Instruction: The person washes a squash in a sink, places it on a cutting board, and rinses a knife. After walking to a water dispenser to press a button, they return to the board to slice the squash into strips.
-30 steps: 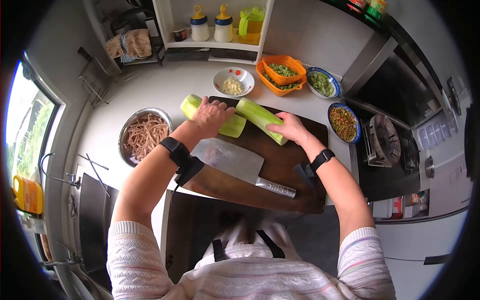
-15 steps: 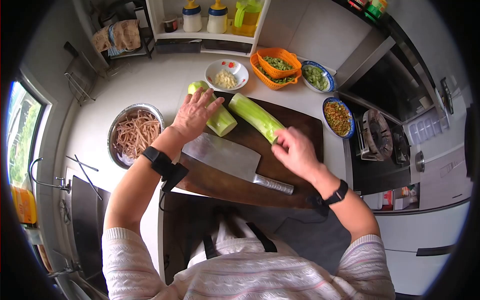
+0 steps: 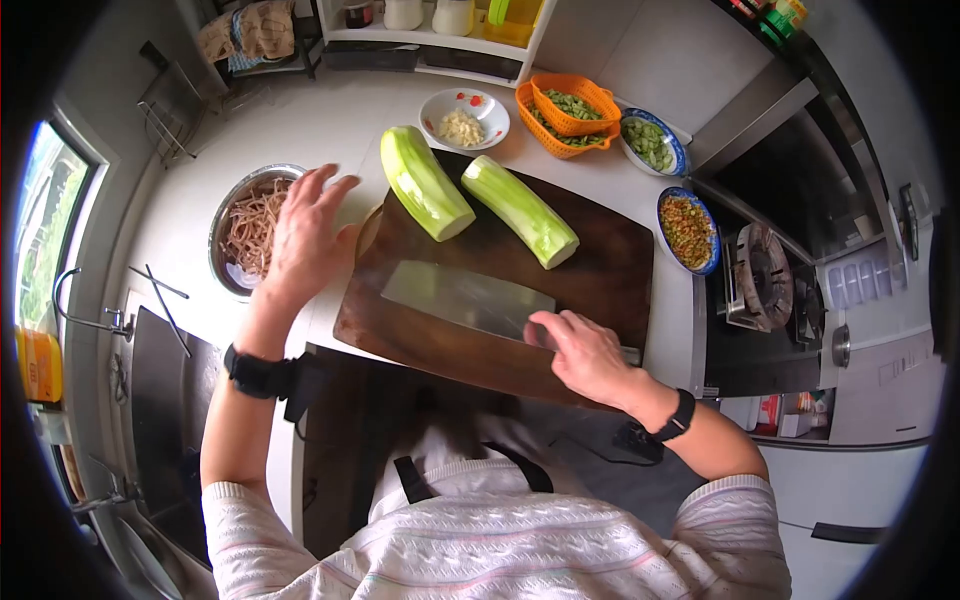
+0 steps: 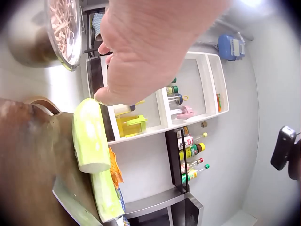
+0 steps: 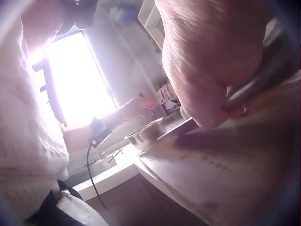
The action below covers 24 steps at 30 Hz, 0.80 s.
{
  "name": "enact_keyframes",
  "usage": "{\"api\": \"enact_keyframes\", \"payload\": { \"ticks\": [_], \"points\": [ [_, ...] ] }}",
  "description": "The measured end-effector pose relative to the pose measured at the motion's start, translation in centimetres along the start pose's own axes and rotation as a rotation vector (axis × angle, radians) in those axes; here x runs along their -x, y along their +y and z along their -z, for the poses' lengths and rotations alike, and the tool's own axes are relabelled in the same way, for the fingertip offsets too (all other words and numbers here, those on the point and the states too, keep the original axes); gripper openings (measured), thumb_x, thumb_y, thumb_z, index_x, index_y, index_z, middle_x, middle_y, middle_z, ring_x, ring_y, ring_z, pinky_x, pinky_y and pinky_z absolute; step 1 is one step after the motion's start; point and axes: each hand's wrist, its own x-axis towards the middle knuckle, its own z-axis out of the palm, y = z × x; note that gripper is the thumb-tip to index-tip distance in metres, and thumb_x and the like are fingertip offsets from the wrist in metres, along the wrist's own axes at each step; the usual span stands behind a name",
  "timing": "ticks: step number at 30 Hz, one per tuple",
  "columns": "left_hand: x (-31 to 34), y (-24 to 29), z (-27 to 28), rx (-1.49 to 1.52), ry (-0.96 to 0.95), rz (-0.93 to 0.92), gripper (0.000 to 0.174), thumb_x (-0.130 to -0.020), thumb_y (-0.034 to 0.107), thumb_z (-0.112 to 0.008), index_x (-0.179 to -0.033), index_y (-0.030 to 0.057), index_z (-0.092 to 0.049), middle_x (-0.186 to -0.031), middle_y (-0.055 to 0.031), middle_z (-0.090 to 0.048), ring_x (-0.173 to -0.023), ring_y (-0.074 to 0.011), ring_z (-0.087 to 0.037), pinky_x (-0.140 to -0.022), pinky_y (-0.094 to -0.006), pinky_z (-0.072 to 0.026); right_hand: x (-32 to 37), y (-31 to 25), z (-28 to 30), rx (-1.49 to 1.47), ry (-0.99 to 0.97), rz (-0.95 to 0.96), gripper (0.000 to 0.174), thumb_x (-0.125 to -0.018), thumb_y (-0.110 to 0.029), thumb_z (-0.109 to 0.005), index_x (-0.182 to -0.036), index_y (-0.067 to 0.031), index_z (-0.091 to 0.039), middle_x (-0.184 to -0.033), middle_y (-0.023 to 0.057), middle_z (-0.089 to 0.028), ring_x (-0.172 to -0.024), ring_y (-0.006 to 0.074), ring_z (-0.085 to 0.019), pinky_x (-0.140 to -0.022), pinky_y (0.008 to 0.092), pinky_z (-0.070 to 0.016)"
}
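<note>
Showing mid-frame, knife [image 3: 450, 296] is gripped by right hand [image 3: 592, 362]. Left hand [image 3: 306, 240], fingers spread, is held near metal bowl [image 4: 30, 44], frame left. Two green vegetables [image 3: 520, 211] are laid on board [image 3: 605, 260], upper middle.

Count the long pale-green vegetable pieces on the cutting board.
2. The left piece lies at the far left corner of the cutting board; the right piece lies beside it, nearer the board's middle. No others appear hidden there.
</note>
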Motion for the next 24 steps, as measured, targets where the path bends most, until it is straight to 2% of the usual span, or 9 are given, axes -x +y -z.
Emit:
{"api": "enact_keyframes", "payload": {
  "ticks": [3,8,12,16,18,20,21,22,24],
  "points": [
    [3.3,1.3,0.5,0.02,0.045,0.05,0.052,-0.071,0.003,-0.065,-0.122,0.0077,-0.054,-0.131,-0.0165,-0.048,-0.123,-0.0366,-0.043,-0.103,-0.0431,-0.0369,3.6,2.1,2.7,0.101,0.133,0.042,0.036,-0.072,0.001,-0.059,-0.104,-0.0136,-0.053,-0.084,0.0057,-0.055,-0.082,0.0268,-0.058,-0.068,0.04,-0.0511],
    [9.8,6.0,-0.4,0.013,0.029,0.208,0.048,-0.072,0.003,-0.066,-0.119,0.0076,-0.056,-0.131,-0.0146,-0.049,-0.123,-0.0353,-0.044,-0.101,-0.0427,-0.0387,6.5,5.2,4.6,0.063,0.089,0.113,0.034,-0.07,0.0,-0.06,-0.101,-0.0139,-0.054,-0.084,0.0046,-0.054,-0.082,0.0258,-0.058,-0.069,0.0397,-0.0507],
    [15.9,6.6,1.5,0.025,0.061,0.497,0.047,-0.073,0.005,-0.066,-0.118,0.0105,-0.057,-0.129,-0.0145,-0.05,-0.119,-0.0371,-0.046,-0.098,-0.0442,-0.0406,5.0,4.9,4.7,0.009,0.137,0.256,0.03,-0.066,0.001,-0.061,-0.093,-0.0128,-0.058,-0.081,0.0031,-0.055,-0.08,0.0246,-0.058,-0.067,0.0385,-0.0499],
    [25.3,0.4,4.8,-0.13,0.225,0.696,0.048,-0.071,0.01,-0.068,-0.118,0.011,-0.057,-0.126,-0.0152,-0.054,-0.111,-0.0354,-0.054,-0.095,-0.0395,-0.0438,2.4,0.9,3.9,0.008,0.119,0.415,0.031,-0.063,0.0,-0.065,-0.091,-0.0112,-0.059,-0.08,0.0044,-0.056,-0.076,0.0243,-0.058,-0.064,0.0367,-0.049],
    [31.0,-3.1,6.8,-0.166,0.255,0.923,0.052,-0.071,0.011,-0.068,-0.121,0.0106,-0.057,-0.122,-0.0114,-0.057,-0.114,-0.0301,-0.053,-0.096,-0.0371,-0.0427,0.8,-2.4,3.4,0.011,0.076,0.49,0.031,-0.063,0.0,-0.066,-0.091,-0.011,-0.059,-0.08,0.0047,-0.056,-0.075,0.0242,-0.058,-0.064,0.036,-0.0485],
    [36.4,-6.4,9.0,-0.03,0.248,1.241,0.055,-0.072,0.011,-0.069,-0.125,0.0094,-0.056,-0.123,-0.0095,-0.057,-0.116,-0.0264,-0.053,-0.097,-0.0342,-0.0409,-1.2,-6.6,2.0,0.014,0.035,0.598,0.031,-0.063,-0.001,-0.067,-0.091,-0.0109,-0.059,-0.08,0.0048,-0.056,-0.075,0.0242,-0.058,-0.064,0.0359,-0.0482],
    [41.1,-10.1,8.5,0.103,0.36,1.27,0.056,-0.073,0.011,-0.07,-0.127,0.0051,-0.054,-0.118,-0.0093,-0.059,-0.11,-0.0222,-0.053,-0.097,-0.0318,-0.0396,-2.4,-8.9,1.1,0.015,0.013,0.648,0.031,-0.063,-0.001,-0.068,-0.091,-0.0108,-0.058,-0.08,0.0049,-0.055,-0.075,0.0243,-0.057,-0.064,0.0358,-0.0478],
    [43.4,-11.5,9.4,0.245,0.422,1.366,0.06,-0.073,0.011,-0.071,-0.129,0.0013,-0.051,-0.117,-0.0112,-0.059,-0.108,-0.0205,-0.053,-0.096,-0.0314,-0.0396,-3.6,-11.3,0.0,0.022,0.005,0.679,0.031,-0.063,-0.001,-0.068,-0.091,-0.0108,-0.058,-0.08,0.0049,-0.055,-0.075,0.0243,-0.057,-0.064,0.0358,-0.0478],
    [47.2,-13.8,11.2,0.309,0.381,1.549,0.064,-0.073,0.013,-0.071,-0.132,0.0018,-0.048,-0.129,-0.0156,-0.053,-0.119,-0.0268,-0.052,-0.099,-0.0325,-0.0406,-6.5,-17.0,-2.5,0.072,-0.017,0.779,0.031,-0.064,-0.002,-0.07,-0.091,-0.0105,-0.057,-0.079,0.0049,-0.054,-0.075,0.0246,-0.057,-0.064,0.0363,-0.0473]
  ]
}}
